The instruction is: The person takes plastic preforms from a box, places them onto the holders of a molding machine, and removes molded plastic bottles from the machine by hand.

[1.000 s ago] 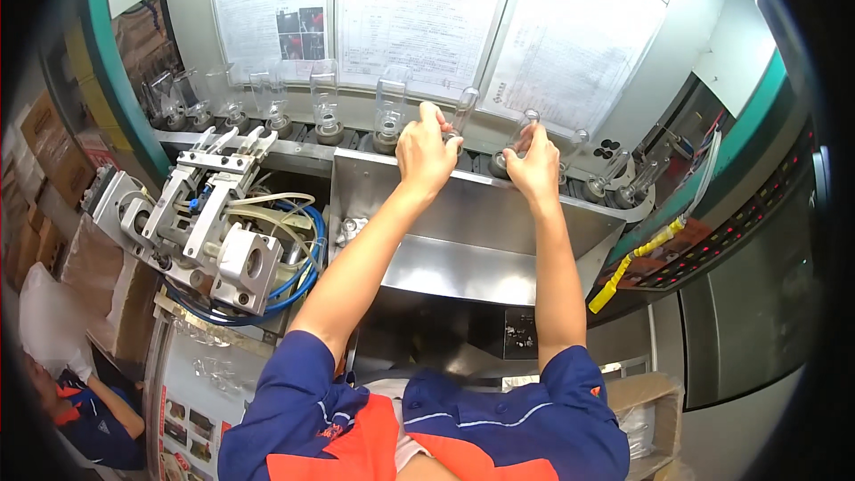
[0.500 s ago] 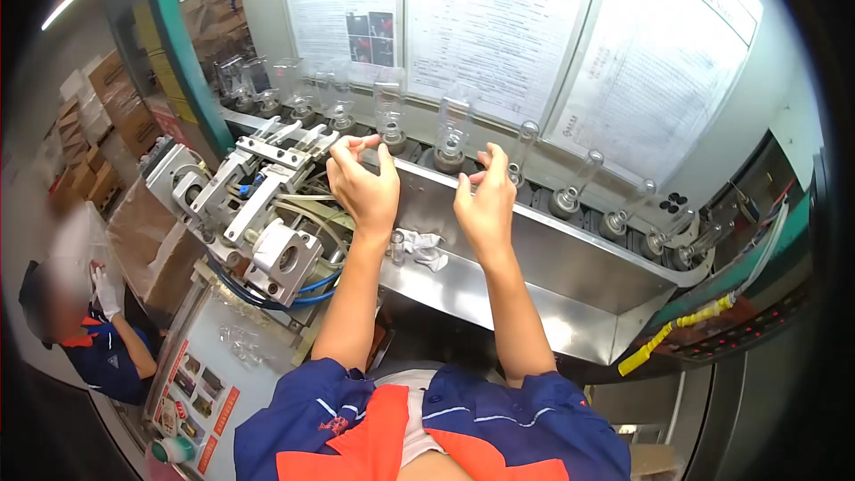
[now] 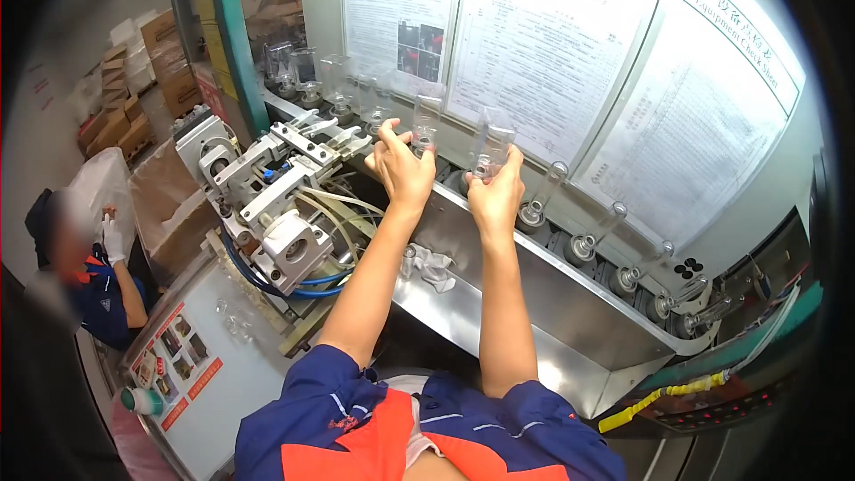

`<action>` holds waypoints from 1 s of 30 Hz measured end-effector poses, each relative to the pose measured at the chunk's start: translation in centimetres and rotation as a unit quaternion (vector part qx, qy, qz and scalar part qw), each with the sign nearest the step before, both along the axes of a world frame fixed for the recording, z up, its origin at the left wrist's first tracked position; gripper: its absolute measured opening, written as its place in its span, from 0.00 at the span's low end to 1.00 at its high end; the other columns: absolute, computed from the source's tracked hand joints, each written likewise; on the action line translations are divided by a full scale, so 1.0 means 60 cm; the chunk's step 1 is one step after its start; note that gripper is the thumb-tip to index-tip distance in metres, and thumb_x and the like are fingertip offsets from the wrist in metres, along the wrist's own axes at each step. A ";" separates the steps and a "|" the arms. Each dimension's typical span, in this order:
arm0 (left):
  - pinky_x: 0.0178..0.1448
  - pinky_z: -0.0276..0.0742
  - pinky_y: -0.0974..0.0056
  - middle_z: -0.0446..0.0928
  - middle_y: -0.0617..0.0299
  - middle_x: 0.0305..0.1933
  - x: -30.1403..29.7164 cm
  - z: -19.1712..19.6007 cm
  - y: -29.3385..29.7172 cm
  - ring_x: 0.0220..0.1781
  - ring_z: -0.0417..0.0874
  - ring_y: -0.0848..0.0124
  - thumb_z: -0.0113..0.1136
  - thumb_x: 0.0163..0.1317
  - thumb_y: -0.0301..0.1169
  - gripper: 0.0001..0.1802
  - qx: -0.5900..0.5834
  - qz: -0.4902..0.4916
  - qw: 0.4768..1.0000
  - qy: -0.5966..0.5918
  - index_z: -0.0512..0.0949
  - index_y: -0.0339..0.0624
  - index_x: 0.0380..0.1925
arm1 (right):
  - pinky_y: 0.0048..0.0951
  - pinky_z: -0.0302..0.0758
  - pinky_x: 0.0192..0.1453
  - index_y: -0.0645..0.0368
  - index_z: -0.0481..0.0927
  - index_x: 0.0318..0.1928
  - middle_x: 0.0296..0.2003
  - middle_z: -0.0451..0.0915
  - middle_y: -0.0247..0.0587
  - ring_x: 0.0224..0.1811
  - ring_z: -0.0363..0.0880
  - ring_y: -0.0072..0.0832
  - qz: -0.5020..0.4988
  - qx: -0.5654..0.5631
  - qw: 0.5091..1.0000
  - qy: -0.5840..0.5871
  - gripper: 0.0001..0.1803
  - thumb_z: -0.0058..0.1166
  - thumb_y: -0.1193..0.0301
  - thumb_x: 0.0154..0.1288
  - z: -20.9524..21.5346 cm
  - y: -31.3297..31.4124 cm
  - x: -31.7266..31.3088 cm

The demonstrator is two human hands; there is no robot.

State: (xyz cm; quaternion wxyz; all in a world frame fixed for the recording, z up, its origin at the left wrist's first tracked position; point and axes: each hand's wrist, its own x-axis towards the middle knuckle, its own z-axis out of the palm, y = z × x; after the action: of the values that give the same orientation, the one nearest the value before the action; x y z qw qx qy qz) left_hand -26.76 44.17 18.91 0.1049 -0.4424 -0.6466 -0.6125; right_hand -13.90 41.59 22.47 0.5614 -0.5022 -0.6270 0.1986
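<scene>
Clear, flat-sided bottles stand neck down on round holders along a conveyor line. My left hand (image 3: 403, 167) curls its fingers and thumb round the lower end of one clear bottle (image 3: 428, 109). To its right, my right hand (image 3: 496, 199) has thumb and fingers on either side of the base of another clear bottle (image 3: 495, 129). Both bottles are upright, and whether they still rest on their holders is hidden by my fingers. Slimmer clear tubes (image 3: 554, 180) lean on the holders farther right.
A metal gripper mechanism (image 3: 283, 180) with hoses stands at my left. Below my hands runs a steel trough (image 3: 543, 303) holding a crumpled white cloth (image 3: 434, 270). Loose clear pieces (image 3: 235, 321) lie on a side table (image 3: 236, 392). A co-worker (image 3: 105, 289) in white gloves is at far left.
Both hands have moved forward from in front of the line to the bottles. My fingers, spread apart before, have closed in round their lower ends. The view has shifted somewhat.
</scene>
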 end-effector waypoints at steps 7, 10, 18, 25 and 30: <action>0.55 0.55 0.55 0.82 0.60 0.33 0.009 0.005 -0.001 0.44 0.79 0.61 0.70 0.42 0.32 0.34 -0.001 0.027 1.000 0.001 0.61 0.41 0.48 | 0.21 0.74 0.34 0.63 0.61 0.56 0.33 0.80 0.45 0.30 0.79 0.23 0.052 0.179 0.963 0.195 0.27 0.53 0.85 0.55 0.000 -0.003 0.012; 0.55 0.58 0.56 0.82 0.56 0.35 0.013 0.019 -0.013 0.43 0.78 0.59 0.71 0.42 0.32 0.34 0.063 0.008 0.998 -0.026 0.60 0.40 0.47 | 0.19 0.73 0.35 0.63 0.59 0.57 0.36 0.80 0.44 0.34 0.78 0.20 0.077 0.167 0.967 0.174 0.28 0.52 0.85 0.56 -0.007 -0.049 0.014; 0.53 0.73 0.63 0.75 0.45 0.42 0.038 0.127 -0.197 0.46 0.77 0.65 0.66 0.46 0.14 0.33 0.340 -0.311 0.869 -0.179 0.54 0.41 0.46 | 0.21 0.76 0.44 0.63 0.60 0.57 0.43 0.78 0.45 0.42 0.78 0.24 0.096 0.162 0.958 0.219 0.29 0.52 0.86 0.55 -0.047 -0.123 0.014; 0.57 0.72 0.57 0.74 0.43 0.45 -0.140 0.096 -0.440 0.47 0.78 0.58 0.64 0.45 0.13 0.38 0.261 -0.164 0.950 -0.057 0.52 0.42 0.51 | 0.25 0.76 0.41 0.61 0.63 0.55 0.39 0.80 0.47 0.39 0.81 0.29 0.104 0.132 0.970 0.178 0.31 0.59 0.82 0.49 -0.049 -0.203 -0.075; 0.51 0.73 0.64 0.74 0.50 0.43 -0.312 -0.003 -0.595 0.44 0.77 0.65 0.66 0.45 0.13 0.32 0.230 0.030 0.972 -0.042 0.58 0.41 0.46 | 0.25 0.74 0.41 0.61 0.65 0.48 0.40 0.78 0.44 0.37 0.79 0.27 0.191 0.205 0.959 0.053 0.27 0.61 0.84 0.47 -0.025 -0.303 -0.189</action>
State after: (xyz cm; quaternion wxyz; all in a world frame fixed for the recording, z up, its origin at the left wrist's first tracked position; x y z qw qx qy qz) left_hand -45.49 8.46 18.74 0.1951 -0.3610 -0.5056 -0.7590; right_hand -25.24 23.41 21.00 0.6361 -0.2365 -0.7080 0.1954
